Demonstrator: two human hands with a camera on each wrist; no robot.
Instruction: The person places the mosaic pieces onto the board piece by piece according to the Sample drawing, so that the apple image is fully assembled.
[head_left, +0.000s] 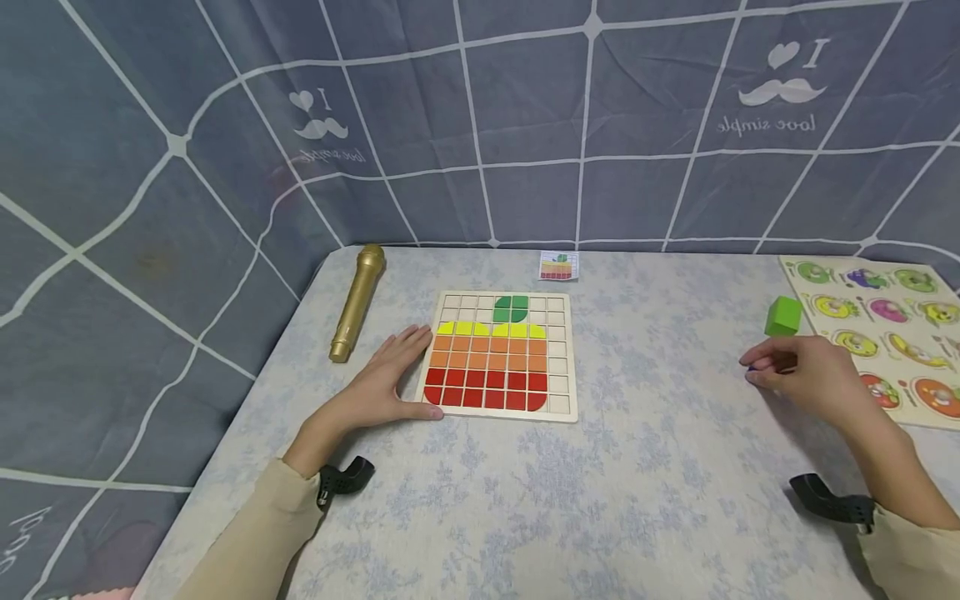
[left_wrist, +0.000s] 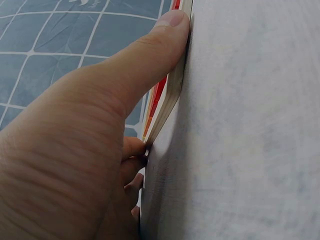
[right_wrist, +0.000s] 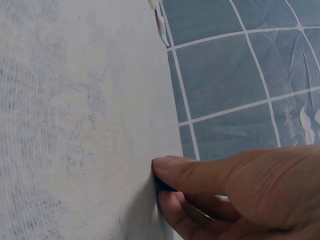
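Observation:
My left hand [head_left: 382, 383] rests at the near-left corner of a square wooden mosaic board [head_left: 557, 350], fingers straight along its left side and thumb on its front edge. The board's grid carries red, orange and yellow tiles in rows, with a green leaf shape above. In the left wrist view the thumb lies against the board's rim [left_wrist: 172, 92]. Over at the right, my right hand [head_left: 821, 379] pinches a small dark blue piece [right_wrist: 162, 185] between thumb and fingers, close to the tablecloth. Most of that piece is hidden by the fingertips.
Just beyond the right hand stands a green block [head_left: 783, 317], beside a fruit-and-vegetable picture board [head_left: 918, 408]. A gold cylinder like a microphone [head_left: 356, 304] lies at the left. A small picture card [head_left: 558, 266] is at the back, near the curtain [head_left: 525, 125].

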